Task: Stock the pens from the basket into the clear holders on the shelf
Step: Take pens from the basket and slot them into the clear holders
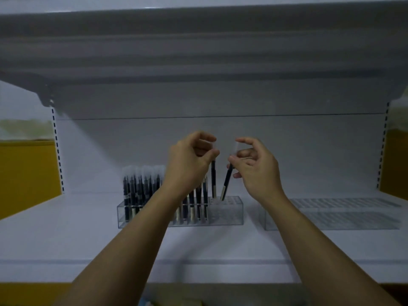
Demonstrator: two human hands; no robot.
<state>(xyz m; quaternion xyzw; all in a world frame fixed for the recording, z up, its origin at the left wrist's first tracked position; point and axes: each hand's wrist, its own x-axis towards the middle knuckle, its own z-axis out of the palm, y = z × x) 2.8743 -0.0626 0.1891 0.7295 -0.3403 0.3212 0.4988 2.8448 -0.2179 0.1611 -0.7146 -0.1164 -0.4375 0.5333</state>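
The left pen point(213, 180) is pinched at its cap by the left hand point(189, 160), the right pen point(227, 184) by the right hand point(256, 166). Both tips are at the holder point(231, 212), at 6 o'clock. The tilted right pen is best straightened before being lowered.

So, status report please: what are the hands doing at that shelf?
Left hand pinches upright dark pen with frosted cap, tip at clear plastic holder. Right hand pinches tilted dark pen, same holder. Free slots unobstructed.

Dim light; white shelf point(66, 244), grey back panel point(309, 146), yellow walls point(26, 173).
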